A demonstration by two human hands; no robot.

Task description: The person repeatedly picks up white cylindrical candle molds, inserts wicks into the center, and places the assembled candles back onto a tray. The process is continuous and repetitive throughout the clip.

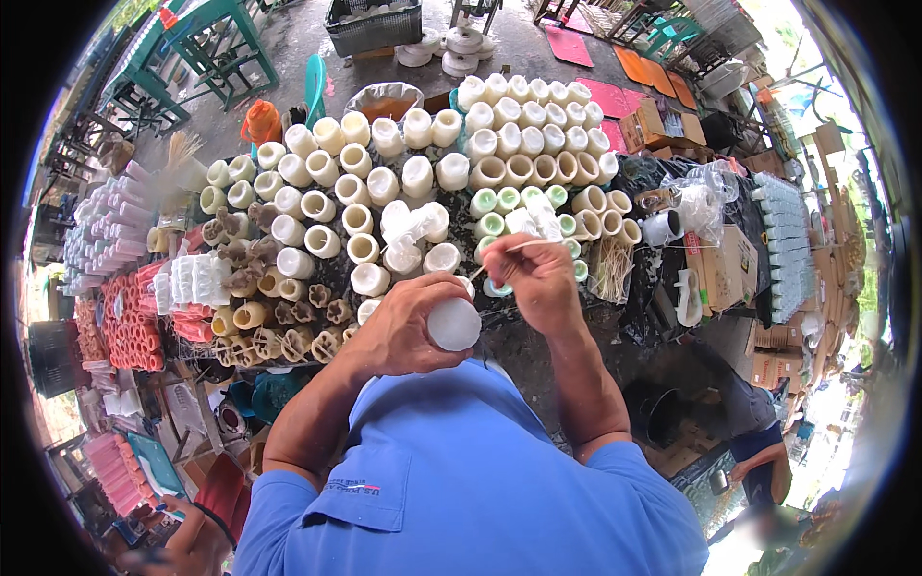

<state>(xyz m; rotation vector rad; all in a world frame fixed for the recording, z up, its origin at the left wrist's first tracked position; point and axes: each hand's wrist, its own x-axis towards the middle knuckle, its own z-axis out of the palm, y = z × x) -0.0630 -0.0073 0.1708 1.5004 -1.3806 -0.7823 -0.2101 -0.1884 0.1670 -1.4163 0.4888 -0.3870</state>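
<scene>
My left hand [403, 326] is wrapped round a white wax cylinder [454, 324], its round pale end facing up toward me. To the right and slightly higher, my right hand [545, 288] is closed in a pinch on a thin pale wick-like strand [524, 244]. The two hands are apart, held in front of my chest over the table's near edge. Just beyond them stand green-tinted wax cups [490, 223] with white plastic film [544, 219] over some. Cream wax cylinders [321, 241], several of them hollow, fill the table left of these.
More hollow cream cylinders [519, 171] stand in rows at the back. A bundle of thin strands [610, 269] lies right of my right hand, near a cardboard box [722, 264]. Red moulded pieces [130, 326] are stacked at left. Other people [764, 461] are at the lower right and lower left.
</scene>
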